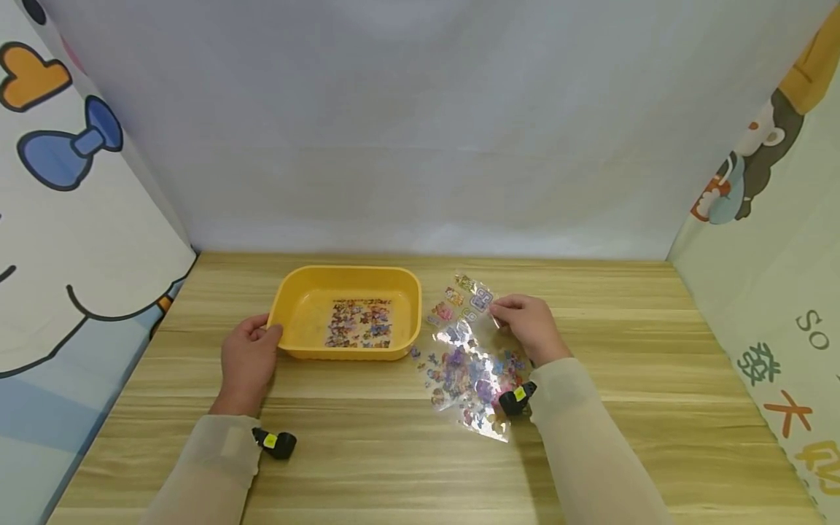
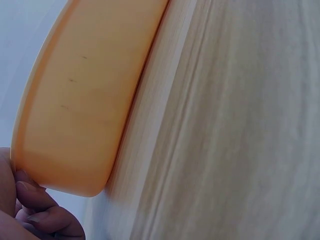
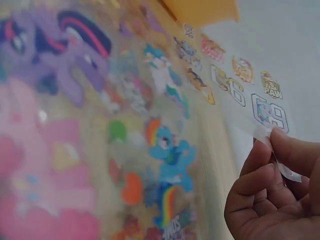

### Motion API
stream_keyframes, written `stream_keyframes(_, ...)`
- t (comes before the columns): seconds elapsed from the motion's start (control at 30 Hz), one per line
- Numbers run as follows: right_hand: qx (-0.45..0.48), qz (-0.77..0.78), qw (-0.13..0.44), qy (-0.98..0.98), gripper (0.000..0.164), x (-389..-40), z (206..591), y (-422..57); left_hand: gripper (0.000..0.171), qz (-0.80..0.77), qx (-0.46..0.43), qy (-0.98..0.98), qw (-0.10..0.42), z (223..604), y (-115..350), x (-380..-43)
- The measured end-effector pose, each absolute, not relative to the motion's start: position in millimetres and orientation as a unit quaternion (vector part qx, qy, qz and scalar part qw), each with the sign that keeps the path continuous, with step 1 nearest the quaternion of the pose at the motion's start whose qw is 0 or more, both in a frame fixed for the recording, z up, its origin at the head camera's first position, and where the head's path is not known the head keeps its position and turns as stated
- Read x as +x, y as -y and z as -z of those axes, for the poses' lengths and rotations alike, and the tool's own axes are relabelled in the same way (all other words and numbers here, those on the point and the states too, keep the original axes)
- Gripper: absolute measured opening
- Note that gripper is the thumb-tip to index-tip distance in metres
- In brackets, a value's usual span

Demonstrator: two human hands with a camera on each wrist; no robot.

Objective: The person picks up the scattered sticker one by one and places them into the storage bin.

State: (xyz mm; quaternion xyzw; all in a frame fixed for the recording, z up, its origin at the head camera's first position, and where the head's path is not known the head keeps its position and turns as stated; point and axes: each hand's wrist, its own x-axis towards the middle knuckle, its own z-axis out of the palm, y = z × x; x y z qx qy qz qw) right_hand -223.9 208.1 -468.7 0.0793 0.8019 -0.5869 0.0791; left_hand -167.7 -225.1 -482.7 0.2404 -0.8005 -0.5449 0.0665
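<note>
At the left end of a yellow plastic basin (image 1: 341, 354), my left hand (image 1: 246, 364) holds the rim between thumb and fingers. The left wrist view shows the fingers (image 2: 42, 195) curled at the basin's corner. To the right of the basin, my right hand (image 1: 529, 329) pinches the edge of a clear sticker sheet (image 1: 454, 300) with cartoon figures, its upper part raised off the table. More clear sticker sheets (image 1: 453, 375) lie below it, with ponies (image 3: 170, 150) printed on them. Another sticker sheet (image 1: 357, 324) lies flat inside the basin.
The wood-grain table (image 1: 367, 452) runs back to a pale cloth wall (image 1: 426, 146). Printed cartoon panels stand at the left (image 1: 65, 240) and right (image 1: 774, 292). Black wrist cameras hang close above the table by each sleeve.
</note>
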Motion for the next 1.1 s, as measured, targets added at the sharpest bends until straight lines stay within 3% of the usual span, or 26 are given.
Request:
stream_keyframes(0.43,0.141,0.647,0.004,-0.750,0.027,-230.5,467.9,-207.1,0.045,0.543,0.243,0.801,0.061,481.6,225.6,-167.1)
stream_keyframes(1.1,0.167,0.722,0.000,-0.672,0.028,-233.7,465.3,-198.7,0.046,0.541,0.239,0.804,0.061,482.1,225.5,-167.0)
